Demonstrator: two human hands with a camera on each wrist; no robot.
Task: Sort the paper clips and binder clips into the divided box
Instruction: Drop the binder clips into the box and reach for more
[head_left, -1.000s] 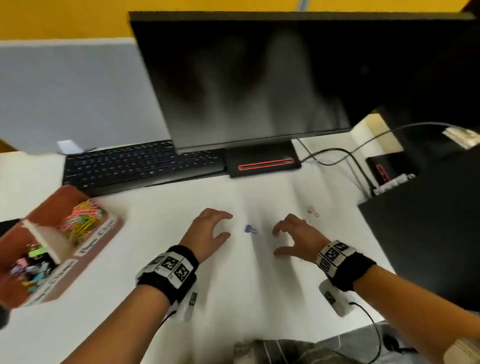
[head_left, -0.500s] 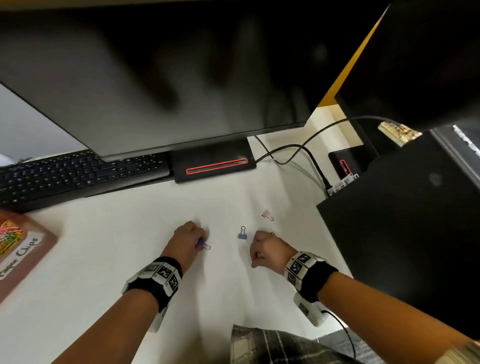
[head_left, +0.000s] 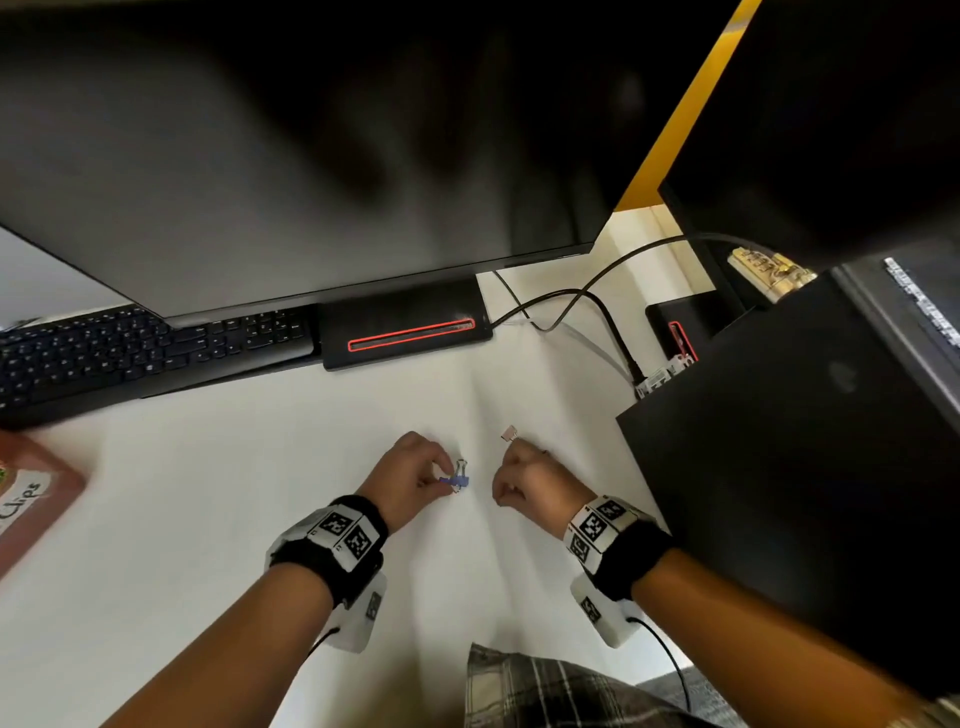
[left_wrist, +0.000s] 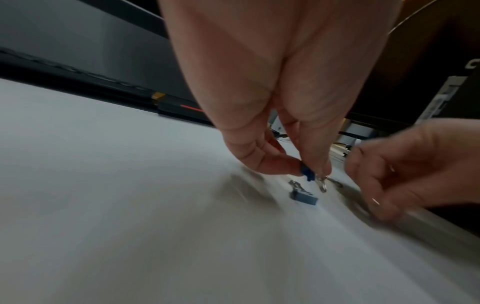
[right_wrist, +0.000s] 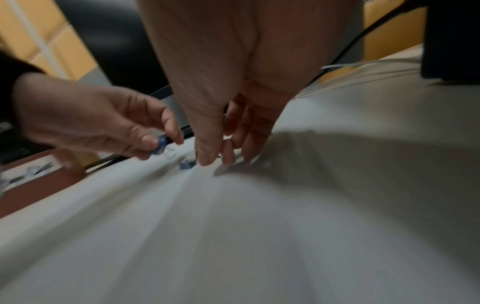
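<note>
Head view. Pinches a blue binder clip (head_left: 447, 480) between thumb and fingertips of the left hand (head_left: 410, 475), low over the white worktop (head_left: 208, 519). Leaves a second blue binder clip (head_left: 461, 469) lying on the worktop just beside those fingertips, silver handles pointing away. Holds the right hand (head_left: 530, 480) close by, fingers curled under, knuckles up; cannot tell from here whether anything sits inside it. Shows a pink binder clip (head_left: 509, 433) on the worktop just beyond the right knuckles, apart from them. Catches only a corner of the reddish-brown divided box (head_left: 36, 499) at the far left edge, well apart from both hands, with a white label reading "Clips". Backs all this with a dark monitor (head_left: 311, 156), a black keyboard (head_left: 130, 348) and black cables (head_left: 597, 301).

Left wrist view. Confirms the pinch: blue body squeezed between thumb tip and a fingertip, one silver loop hanging free below. Places the second blue binder clip flat on the worktop right under the held one, not touching it. Blurs the right hand at the right edge, fingers loosely bent.

Right wrist view. Points the right thumb and fingers down, tips near or on the worktop, nothing visible between them. Blurs both blue clips and the box beyond.
</note>
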